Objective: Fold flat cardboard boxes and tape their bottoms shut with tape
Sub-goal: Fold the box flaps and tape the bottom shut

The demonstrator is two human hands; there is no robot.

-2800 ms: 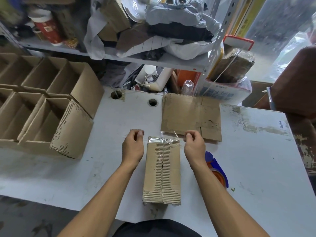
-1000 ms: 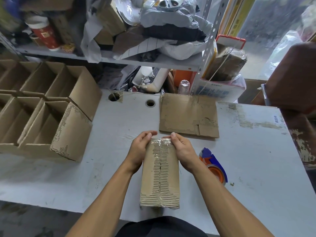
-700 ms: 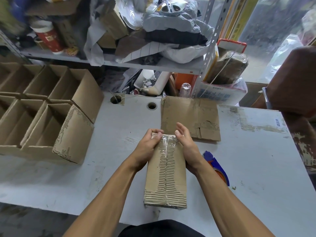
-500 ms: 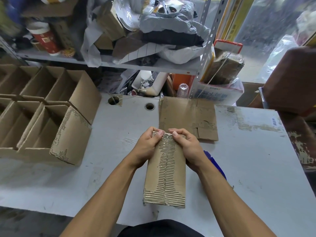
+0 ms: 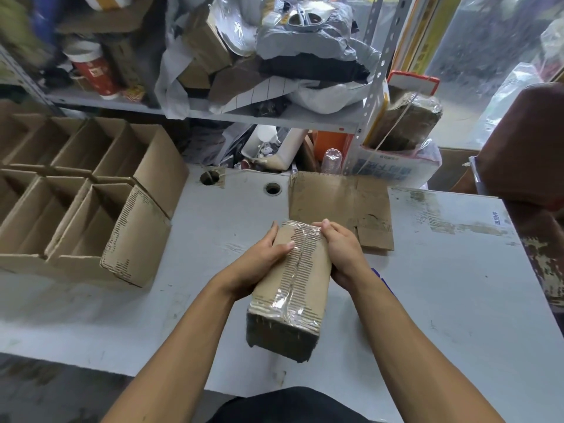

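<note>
Head view looks down on a person's two bare forearms reaching over a pale grey tabletop (image 5: 442, 300). Between the hands sits the cardboard box (image 5: 293, 285), bottom side up, with clear tape (image 5: 297, 254) running along the seam of its closed flaps and folded over both ends.

Half a second ago the box lay flat on the tabletop with both hands bunched at its far end, pressing the tape down. Now its near end has come up off the surface — the shadowed end face shows toward the camera — and the box sits tilted and turned a little to the right. The left hand (image 5: 262, 261) has slid along the left side; its grip wraps that side wall, thumb laid across the top near the taped seam. The right hand (image 5: 341, 251) holds the right side, fingers curled over the far corner.

Behind the box, a flat cardboard blank (image 5: 338, 203) lies on the tabletop where it was before. A sliver of the blue tape dispenser (image 5: 378, 277) peeks out under the right wrist, mostly hidden, where earlier more of it showed.

To the left stand rows of finished open boxes (image 5: 91, 209), unchanged. The metal shelf (image 5: 274, 117) at the back is heaped with bags, paper and a red cup (image 5: 94, 71).
</note>
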